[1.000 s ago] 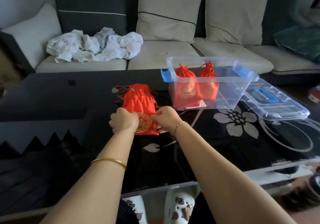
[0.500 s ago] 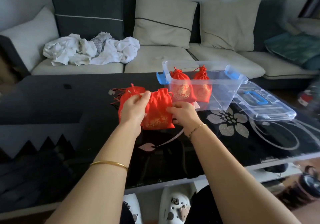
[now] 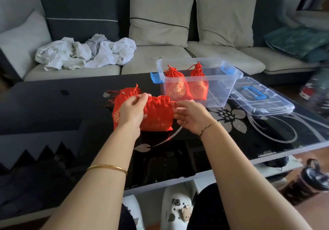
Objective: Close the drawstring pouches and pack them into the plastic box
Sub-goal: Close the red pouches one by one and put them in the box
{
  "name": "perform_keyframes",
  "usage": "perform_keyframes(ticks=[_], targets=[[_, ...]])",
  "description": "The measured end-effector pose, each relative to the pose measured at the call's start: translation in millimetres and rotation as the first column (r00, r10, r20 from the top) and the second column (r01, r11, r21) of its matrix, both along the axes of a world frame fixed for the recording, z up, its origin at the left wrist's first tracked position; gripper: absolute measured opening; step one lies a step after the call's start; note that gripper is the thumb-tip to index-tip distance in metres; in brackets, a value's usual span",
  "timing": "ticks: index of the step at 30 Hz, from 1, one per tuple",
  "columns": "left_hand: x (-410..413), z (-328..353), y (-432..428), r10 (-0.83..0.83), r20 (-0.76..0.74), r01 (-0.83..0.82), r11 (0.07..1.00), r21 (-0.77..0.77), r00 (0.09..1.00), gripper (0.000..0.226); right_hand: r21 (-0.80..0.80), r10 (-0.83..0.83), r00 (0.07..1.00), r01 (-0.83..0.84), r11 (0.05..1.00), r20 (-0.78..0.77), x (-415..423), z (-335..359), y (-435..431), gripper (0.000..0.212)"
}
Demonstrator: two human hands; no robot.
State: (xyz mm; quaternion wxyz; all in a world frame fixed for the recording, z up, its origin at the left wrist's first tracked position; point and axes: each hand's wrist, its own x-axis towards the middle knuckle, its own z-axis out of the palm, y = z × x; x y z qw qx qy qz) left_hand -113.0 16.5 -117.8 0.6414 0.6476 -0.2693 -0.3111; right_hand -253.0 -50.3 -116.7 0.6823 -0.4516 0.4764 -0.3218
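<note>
Pouch [image 3: 157, 113] of red cloth sits between the two hands, over the near middle of the black table [image 3: 53, 108]. Its base is low and toward the viewer and its gathered mouth points up and to the far side, so its long axis runs near to far. Whether the base rests on the table is hard to tell.

The left hand [image 3: 131, 109] pinches the left end of the mouth between thumb and forefinger, and its other fingers curl against the cloth. The right hand [image 3: 193, 116] is at the right end, with thumb and bent fingers closing on the cord [image 3: 173, 103] where it leaves the hem. The pinch itself is partly hidden by the fingers. The mouth is ruffled and drawn in, but how fully it is closed does not show.

Just left of the pouch, partly covered by the left hand, lies a pile [image 3: 117, 103] of more red pouches with cords trailing to the far left. Their number cannot be made out.

To the far right stands the clear box [image 3: 219, 94], open, with two closed pouches [image 3: 175, 87] upright in its left half, necks up. Its lid [image 3: 261, 99] lies flat just right of it.

White clothes [image 3: 85, 53] are heaped on the sofa [image 3: 160, 58] beyond. A dark bottle [image 3: 310, 180] at the right edge is blurred.
</note>
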Motion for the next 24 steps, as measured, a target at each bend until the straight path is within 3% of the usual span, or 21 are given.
perform_keyframes(ticks=[6,12,15,20,24], targets=[[2,2,1,0.03,-0.024,-0.03,1.0,-0.002,0.999,0.016,-0.056,0.056,0.998,-0.056,0.997,0.0,-3,1,3,0.016],[11,10,6,0.107,-0.104,-0.107,0.994,0.001,0.989,0.014,-0.129,-0.036,0.999,0.041,0.991,0.037,-8,1,4,0.013],[18,7,7,0.138,-0.068,-0.137,0.99,0.021,0.988,0.018,-0.251,-0.102,0.992,0.081,0.965,-0.069,-9,1,4,0.008],[27,2,8,0.183,0.07,-0.187,0.981,0.047,0.981,0.027,-0.5,-0.214,0.94,0.055,0.864,-0.267,-6,-1,1,0.021],[29,3,8,0.171,0.055,-0.173,0.984,0.044,0.984,0.027,-0.627,-0.279,0.905,0.018,0.779,-0.321,-1,-5,-1,0.016]])
